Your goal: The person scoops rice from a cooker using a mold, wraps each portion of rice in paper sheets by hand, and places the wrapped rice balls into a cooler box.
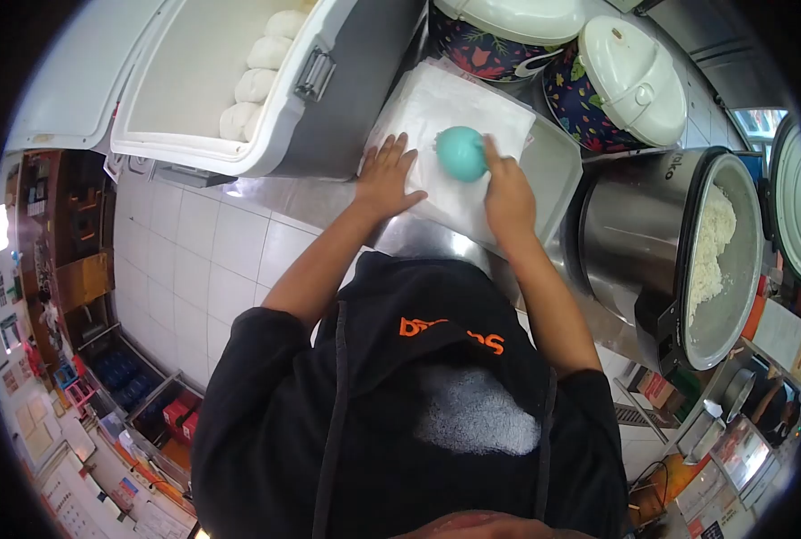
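Observation:
A stack of white paper sheets (pixel 436 99) lies on the metal counter, partly over a pale tray (pixel 553 171). My left hand (pixel 387 175) rests on the left edge of the stack, its fingers spread and nothing in it. Above the sheets is a round turquoise object (pixel 461 154), like an upturned bowl or scoop. My right hand (pixel 508 193) is closed on its right side; the part under the fingers is hidden and a little blurred.
An open cooler box (pixel 342 90) with several white wrapped bundles (pixel 274 52) stands at the upper left. Two patterned lidded containers (pixel 499 40) are behind the stack. At the right stands a large steel pot (pixel 638 229) with white rice (pixel 713 242) in it.

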`<action>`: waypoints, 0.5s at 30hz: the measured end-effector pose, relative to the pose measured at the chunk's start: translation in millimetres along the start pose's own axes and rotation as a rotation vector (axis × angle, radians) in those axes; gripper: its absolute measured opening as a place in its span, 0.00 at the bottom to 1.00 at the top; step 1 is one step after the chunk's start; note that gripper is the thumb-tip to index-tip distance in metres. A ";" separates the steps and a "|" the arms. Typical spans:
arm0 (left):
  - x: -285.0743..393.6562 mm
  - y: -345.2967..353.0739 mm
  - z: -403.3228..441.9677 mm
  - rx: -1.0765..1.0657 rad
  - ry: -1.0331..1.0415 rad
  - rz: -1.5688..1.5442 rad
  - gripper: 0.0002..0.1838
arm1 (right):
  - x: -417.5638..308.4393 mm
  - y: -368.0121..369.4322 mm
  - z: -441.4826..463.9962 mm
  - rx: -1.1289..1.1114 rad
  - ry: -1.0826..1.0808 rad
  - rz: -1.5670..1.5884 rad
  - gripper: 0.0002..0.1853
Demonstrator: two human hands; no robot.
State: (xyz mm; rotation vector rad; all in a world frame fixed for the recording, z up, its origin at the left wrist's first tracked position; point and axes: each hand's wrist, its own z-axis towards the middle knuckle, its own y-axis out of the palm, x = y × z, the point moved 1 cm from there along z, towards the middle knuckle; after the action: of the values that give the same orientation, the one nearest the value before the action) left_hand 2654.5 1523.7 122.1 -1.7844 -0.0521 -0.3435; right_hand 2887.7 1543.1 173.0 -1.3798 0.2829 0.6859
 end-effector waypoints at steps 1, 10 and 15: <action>-1.3 0.0 3.8 0.007 0.006 -0.020 0.47 | -1.2 18.0 4.0 -0.130 -0.079 -0.163 0.33; -12.1 -14.0 41.7 0.009 0.180 0.052 0.64 | -2.5 52.8 56.5 -0.263 -0.043 -0.062 0.31; -21.0 -14.0 54.4 -0.113 0.171 0.036 0.71 | 5.1 45.4 81.4 -0.425 -0.118 -0.100 0.31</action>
State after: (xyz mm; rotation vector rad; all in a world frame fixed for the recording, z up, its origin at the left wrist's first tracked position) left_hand 2642.5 1582.3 119.0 -1.8580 0.1229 -0.4798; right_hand 2848.0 1624.2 149.6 -1.7349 -0.0314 0.7685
